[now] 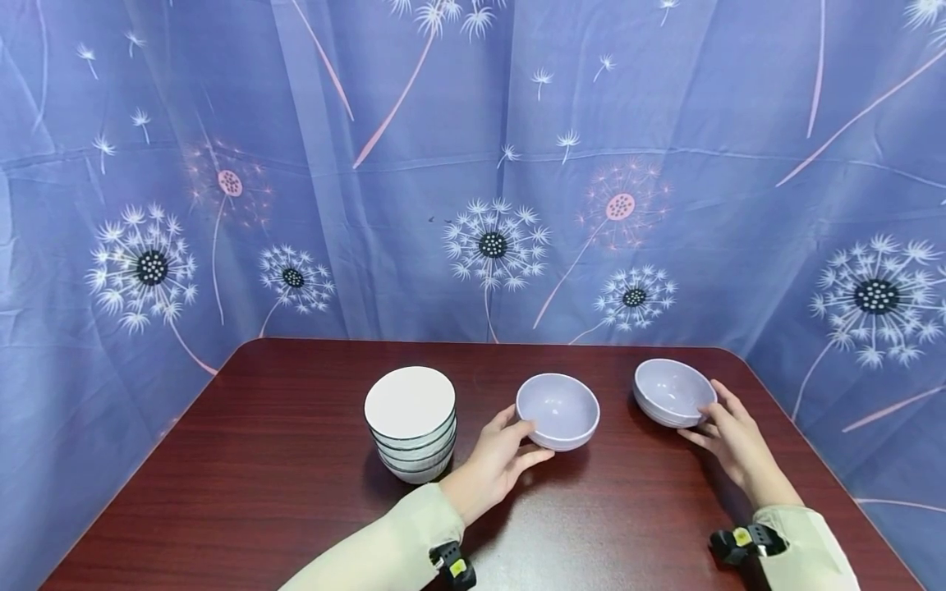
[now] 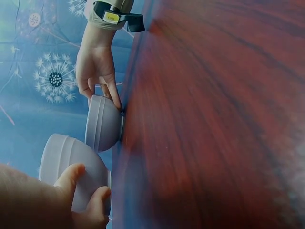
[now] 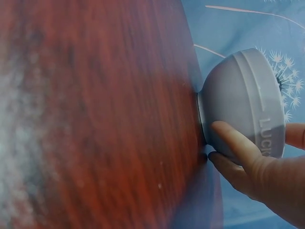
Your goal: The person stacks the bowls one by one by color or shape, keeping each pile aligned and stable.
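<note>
Dandelion-print blue curtains are hanging behind a dark red tabletop (image 1: 296, 460). At its middle, the left hand (image 1: 491, 468) is gripping a lilac bowl (image 1: 557, 410), thumb and fingers curled round its near wall. At about three o'clock from it, well apart, the right hand (image 1: 732, 439) is holding a second lilac bowl (image 1: 668, 392), fingers (image 3: 233, 143) curled against its side and foot. Both bowls are sitting upright and empty. Keeping each grip low on the wall and lifting level would probably be steadiest. A stack of white bowls (image 1: 411, 423) is standing just beside the left hand at nine o'clock, nothing visible inside.
</note>
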The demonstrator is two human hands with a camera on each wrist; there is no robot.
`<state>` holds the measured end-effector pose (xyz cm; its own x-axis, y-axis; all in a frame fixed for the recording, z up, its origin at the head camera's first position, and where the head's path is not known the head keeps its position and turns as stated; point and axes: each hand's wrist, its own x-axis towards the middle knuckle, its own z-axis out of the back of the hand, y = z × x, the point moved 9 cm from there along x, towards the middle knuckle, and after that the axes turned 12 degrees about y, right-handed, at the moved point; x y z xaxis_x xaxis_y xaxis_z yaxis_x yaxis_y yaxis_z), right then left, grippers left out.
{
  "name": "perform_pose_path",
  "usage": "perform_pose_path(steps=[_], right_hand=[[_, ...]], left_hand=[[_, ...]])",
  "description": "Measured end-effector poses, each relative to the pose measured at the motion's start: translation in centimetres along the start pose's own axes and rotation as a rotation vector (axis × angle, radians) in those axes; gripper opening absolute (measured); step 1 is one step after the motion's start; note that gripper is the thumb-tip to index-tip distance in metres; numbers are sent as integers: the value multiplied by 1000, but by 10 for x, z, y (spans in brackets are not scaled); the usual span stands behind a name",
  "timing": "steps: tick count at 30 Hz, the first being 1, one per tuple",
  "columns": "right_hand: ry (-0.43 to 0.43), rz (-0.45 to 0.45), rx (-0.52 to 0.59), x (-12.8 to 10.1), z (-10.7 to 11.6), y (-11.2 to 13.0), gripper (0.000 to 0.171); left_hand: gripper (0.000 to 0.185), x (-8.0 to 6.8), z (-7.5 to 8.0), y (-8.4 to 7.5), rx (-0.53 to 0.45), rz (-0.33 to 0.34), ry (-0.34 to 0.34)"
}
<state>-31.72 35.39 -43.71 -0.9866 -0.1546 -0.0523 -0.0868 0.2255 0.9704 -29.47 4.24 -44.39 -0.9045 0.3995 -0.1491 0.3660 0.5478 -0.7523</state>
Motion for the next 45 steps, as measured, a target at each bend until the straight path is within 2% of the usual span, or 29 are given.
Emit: perform_pose_path(steps=[17,45], right_hand=[[-3,-1,8,1,0,-1,73],[0,-3,-4,0,-1,1,71]], left_hand=[[65,-21,13,-1,34,27,29],[63,-37,26,0,60,53,38]])
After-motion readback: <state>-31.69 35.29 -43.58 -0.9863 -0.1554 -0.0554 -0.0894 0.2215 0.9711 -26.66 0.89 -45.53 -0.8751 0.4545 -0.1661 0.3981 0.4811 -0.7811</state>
